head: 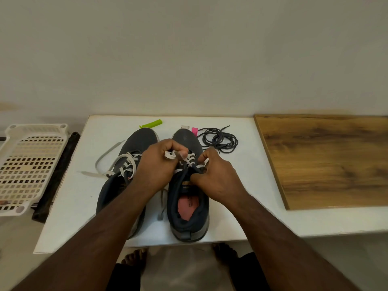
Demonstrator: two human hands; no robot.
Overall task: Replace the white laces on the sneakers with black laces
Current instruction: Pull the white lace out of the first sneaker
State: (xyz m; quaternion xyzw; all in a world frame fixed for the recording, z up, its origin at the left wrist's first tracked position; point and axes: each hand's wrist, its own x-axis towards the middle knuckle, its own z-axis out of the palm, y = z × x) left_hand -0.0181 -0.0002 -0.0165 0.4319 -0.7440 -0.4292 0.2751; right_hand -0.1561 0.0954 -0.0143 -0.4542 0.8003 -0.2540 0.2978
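Sneakers, pair, dark grey, on white bench [69, 206], side by side, toes pointing away from the person, heels at the near edge, long axes running near to far. Left sneaker [134, 143]: much of it covered by the left forearm; white lace [105, 158] loosened, its ends trailing onto the bench to the left. Right sneaker [186, 206]: pink insole visible; eyelet area largely hidden behind both hands. Left hand [157, 164]: fingers curled, pinching a loop of white lace above the right sneaker's tongue. Right hand [214, 175]: fingers curled at the right sneaker's eyelets; what they grip cannot be made out. Black laces [220, 140]: loose coil on the bench, beside the right sneaker's toe. Green clip [152, 123] and pink item [194, 131]: beyond the toes. Perforated cream tray [27, 164] at left, cut off by the frame; wooden board [325, 160] at right.
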